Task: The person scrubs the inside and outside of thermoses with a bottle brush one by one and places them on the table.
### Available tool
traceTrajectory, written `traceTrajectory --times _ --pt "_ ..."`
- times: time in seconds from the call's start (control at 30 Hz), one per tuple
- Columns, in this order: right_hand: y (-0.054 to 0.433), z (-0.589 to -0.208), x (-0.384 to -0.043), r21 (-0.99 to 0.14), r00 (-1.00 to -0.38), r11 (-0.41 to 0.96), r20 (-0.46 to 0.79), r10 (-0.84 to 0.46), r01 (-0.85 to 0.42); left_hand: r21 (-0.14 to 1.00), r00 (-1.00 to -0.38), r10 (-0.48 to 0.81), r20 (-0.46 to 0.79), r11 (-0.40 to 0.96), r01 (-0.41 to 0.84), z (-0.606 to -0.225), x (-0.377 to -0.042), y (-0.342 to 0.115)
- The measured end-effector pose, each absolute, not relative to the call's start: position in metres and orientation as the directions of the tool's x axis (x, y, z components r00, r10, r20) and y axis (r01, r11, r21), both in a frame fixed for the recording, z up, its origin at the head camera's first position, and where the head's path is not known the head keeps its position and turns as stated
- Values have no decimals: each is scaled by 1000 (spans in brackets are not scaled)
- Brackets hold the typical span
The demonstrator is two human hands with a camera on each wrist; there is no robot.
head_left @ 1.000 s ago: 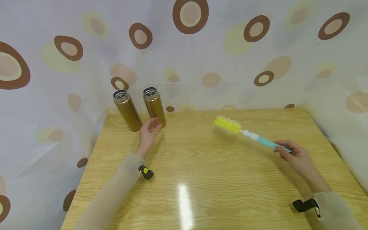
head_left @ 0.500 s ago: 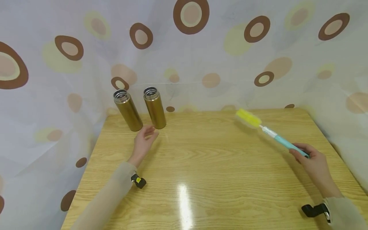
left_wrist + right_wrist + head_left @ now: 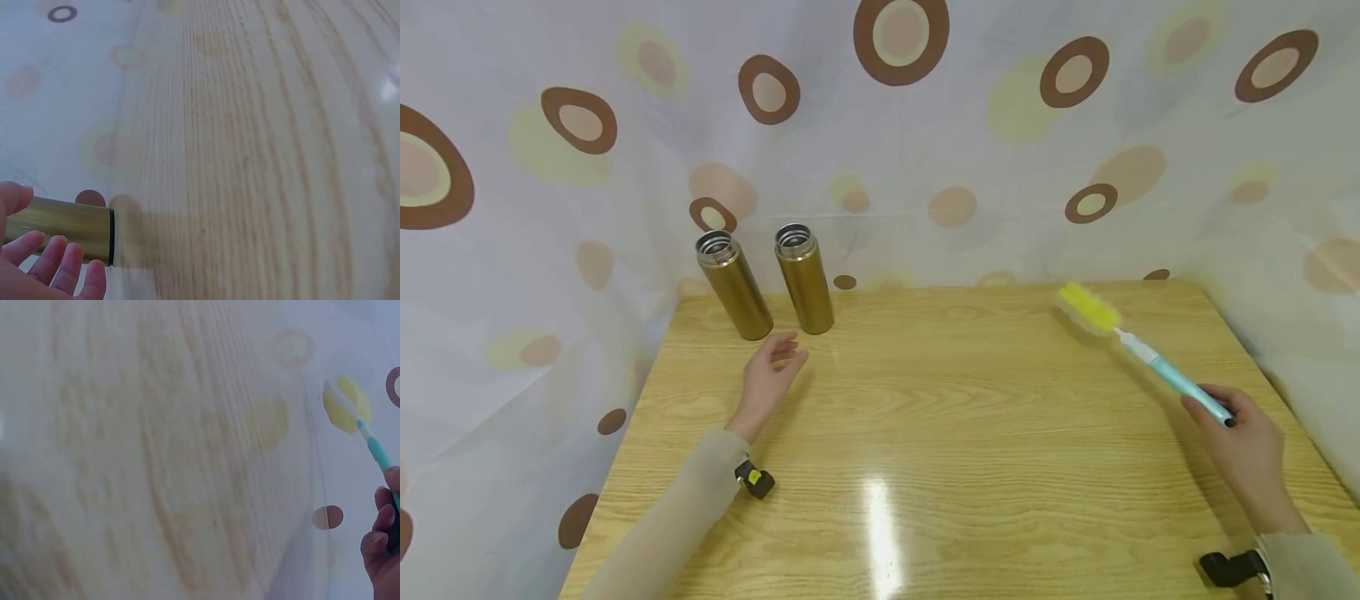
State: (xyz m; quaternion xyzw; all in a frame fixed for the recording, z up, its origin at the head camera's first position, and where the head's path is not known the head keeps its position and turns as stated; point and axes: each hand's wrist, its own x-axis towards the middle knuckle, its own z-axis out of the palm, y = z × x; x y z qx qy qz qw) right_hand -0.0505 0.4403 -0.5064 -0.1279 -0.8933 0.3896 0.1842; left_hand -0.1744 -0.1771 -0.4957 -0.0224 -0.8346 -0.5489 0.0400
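Observation:
My right hand (image 3: 1243, 437) grips the end of a bottle brush (image 3: 1180, 379), which has a blue-and-white handle and a yellow sponge head (image 3: 1088, 308) pointing to the back left. In the right wrist view, fingers curl round the brush handle (image 3: 378, 452). My left hand (image 3: 767, 379) holds nothing; its fingers are relaxed, just in front of two gold, lidless vacuum flasks. The left flask (image 3: 737, 292) and the right flask (image 3: 807, 287) stand upright at the back left. In the left wrist view, the spread fingers overlap a flask (image 3: 69, 228).
The wooden table (image 3: 925, 433) reaches back to a patterned cloth wall (image 3: 895, 142), with more cloth at both sides. A light reflection shows near the table's front middle. Each wrist wears a small black camera.
My left hand has drawn back from the right flask, leaving it standing. The right hand has carried the bottle brush to the right and slightly towards me.

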Motion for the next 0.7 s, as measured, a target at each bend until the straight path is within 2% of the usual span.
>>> traceTrajectory --times 0.2,0.37,0.53,0.7 --pt "447 -509 -47 -737 -877 654 190 442 170 898 -989 -27 142 424 118 -495 -172 -175" --pt "448 -512 -47 -717 -881 669 173 441 194 914 -994 -37 100 397 77 -495 -172 -175" --pt "446 -516 -46 -655 -897 726 168 408 208 918 -997 -31 73 393 55 -496 -174 -175" --pt "447 -518 -46 -564 -931 808 175 319 171 920 -997 -24 68 389 53 -498 -174 -175"
